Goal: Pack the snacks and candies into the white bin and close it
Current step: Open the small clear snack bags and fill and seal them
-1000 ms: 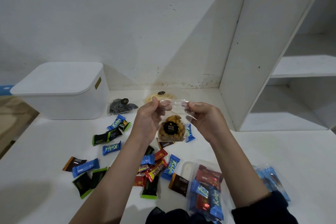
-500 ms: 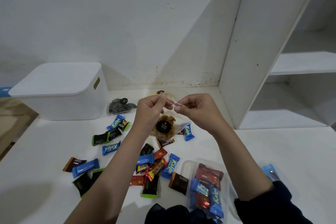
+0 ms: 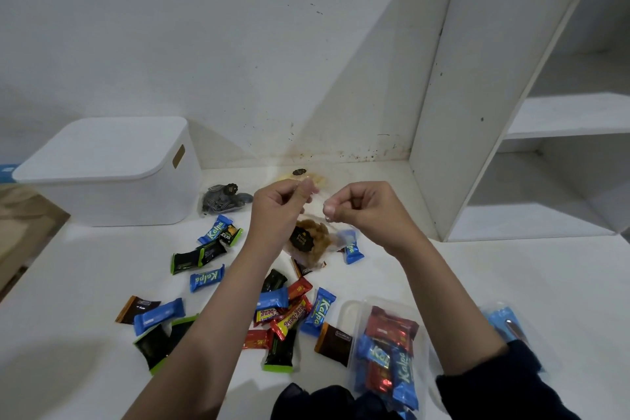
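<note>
My left hand (image 3: pixel 281 206) and my right hand (image 3: pixel 363 211) each pinch the top edge of a clear bag of brown snacks (image 3: pixel 308 242) with a black round label; the bag hangs between them above the table. The white bin (image 3: pixel 112 174) stands at the back left with its lid on. Several small candy bars (image 3: pixel 208 278) in blue, black, red and brown wrappers lie scattered under my arms. A clear packet of candies (image 3: pixel 387 348) lies at the front right.
A dark snack bag (image 3: pixel 223 203) and a pale snack bag (image 3: pixel 303 176) lie near the wall behind my hands. A white shelf unit (image 3: pixel 453 133) stands at the right. Another clear packet (image 3: pixel 509 326) lies at the far right. The table edge (image 3: pixel 30 262) runs along the left.
My hands drew together, twisting the bag's top, then moved slightly apart and lower. The snack bag turned and hangs more to the right.
</note>
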Motion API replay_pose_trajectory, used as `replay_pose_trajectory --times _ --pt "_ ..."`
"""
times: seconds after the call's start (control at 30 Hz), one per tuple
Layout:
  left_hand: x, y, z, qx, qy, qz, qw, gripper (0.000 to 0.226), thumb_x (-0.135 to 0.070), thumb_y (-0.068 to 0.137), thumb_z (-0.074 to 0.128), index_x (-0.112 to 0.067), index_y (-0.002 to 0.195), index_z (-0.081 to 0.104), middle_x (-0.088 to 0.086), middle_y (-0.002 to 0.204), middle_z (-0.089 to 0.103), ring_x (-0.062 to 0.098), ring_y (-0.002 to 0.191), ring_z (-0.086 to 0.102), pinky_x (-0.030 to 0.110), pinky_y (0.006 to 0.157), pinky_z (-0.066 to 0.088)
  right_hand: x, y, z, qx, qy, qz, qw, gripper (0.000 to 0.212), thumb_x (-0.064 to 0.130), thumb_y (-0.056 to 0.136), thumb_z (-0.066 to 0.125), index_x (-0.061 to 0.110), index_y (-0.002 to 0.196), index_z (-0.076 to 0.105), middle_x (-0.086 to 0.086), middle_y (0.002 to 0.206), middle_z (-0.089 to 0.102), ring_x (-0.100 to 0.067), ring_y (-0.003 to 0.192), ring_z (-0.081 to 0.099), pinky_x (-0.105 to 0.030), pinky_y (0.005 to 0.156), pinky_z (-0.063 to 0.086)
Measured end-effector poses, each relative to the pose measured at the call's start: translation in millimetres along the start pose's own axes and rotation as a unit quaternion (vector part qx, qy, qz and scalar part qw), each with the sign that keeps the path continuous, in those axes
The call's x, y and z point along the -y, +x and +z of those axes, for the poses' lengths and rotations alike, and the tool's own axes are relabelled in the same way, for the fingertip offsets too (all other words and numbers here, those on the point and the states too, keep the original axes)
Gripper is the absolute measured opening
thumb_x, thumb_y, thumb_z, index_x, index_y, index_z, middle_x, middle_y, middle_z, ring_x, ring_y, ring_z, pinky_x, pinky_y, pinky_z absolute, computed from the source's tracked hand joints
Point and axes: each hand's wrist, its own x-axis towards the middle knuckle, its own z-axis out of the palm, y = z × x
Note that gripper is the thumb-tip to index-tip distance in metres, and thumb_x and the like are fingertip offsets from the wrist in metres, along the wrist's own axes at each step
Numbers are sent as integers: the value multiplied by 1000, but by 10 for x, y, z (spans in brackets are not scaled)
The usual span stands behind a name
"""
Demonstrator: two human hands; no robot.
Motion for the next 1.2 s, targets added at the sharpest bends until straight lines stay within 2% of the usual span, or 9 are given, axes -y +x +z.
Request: replay_pose_trajectory --times 0.1,0.2,0.3,0.43,0.57,0.67,0.9,1.03,1.2 --pt "43 10 -19 18 -4 -5 1000 14 -28 83 63 -25 73 71 -2 67 63 2 56 48 18 59 45 5 -7 -78 61 35 21 997 9 5 85 65 -1 89 71 -18 80 70 -23 73 63 -26 69 54" --pt "56 10 0 27 -1 -14 1000 10 -35 76 66 -27 74 72 4 80 69 5 61 53 24 64 47 -7 -19 -96 79 50 48 994 6 4 84 67 2 84 72 -10 73 70 -21 69 61 -26 62 51" --pt "81 24 27 11 4 -47 999 5 -30 79 70 -25 79 71 -4 85 70 6 73 59 27 71 50 -59 -25 -58 32 74 92 992 10 1 81 69 7 73 71 -4 61 67 -16 58 58 -27 56 46" --pt "81 27 57 -9 4 -160 987 17 -33 82 69 -18 75 65 -2 76 63 10 67 57 26 60 50 -151 -26 -36 -24 87 126 988 13 0 77 73 6 66 69 -3 56 64 -13 50 55 -22 49 45" --pt "62 -28 101 94 -19 -242 966 31 -38 85 65 -7 87 67 4 75 69 15 64 65 26 64 57 -232 -37 -79 -41 108 140 983 18 -3 76 73 7 62 69 -4 56 66 -17 54 58 -26 57 49" --pt "79 -49 148 129 -32 -246 960 25 -34 85 66 -8 86 69 3 73 71 16 68 68 29 70 58 -287 -51 -93 -25 128 148 980 23 -3 75 73 11 57 70 -8 62 69 -21 59 63 -30 65 51" --pt "106 -50 154 139 -53 -246 958 7 -18 80 72 -11 81 72 2 69 71 12 61 68 20 56 55 -369 -87 -114 -18 183 160 970 12 -6 73 70 4 66 70 -8 64 71 -18 63 70 -26 64 58" --pt "90 -67 149 153 -75 -242 955 3 -12 80 71 -9 81 72 4 68 73 12 61 70 20 56 56 -383 -99 -137 -4 183 163 970 5 7 61 74 11 62 75 -8 68 72 -20 68 70 -31 74 57" --pt "99 -72 162 160 -69 -233 957 4 -8 81 70 -10 79 72 0 64 72 9 59 69 17 54 53 -411 -118 -158 0 172 165 971 15 1 71 72 13 62 76 -6 70 73 -18 69 70 -26 67 57"
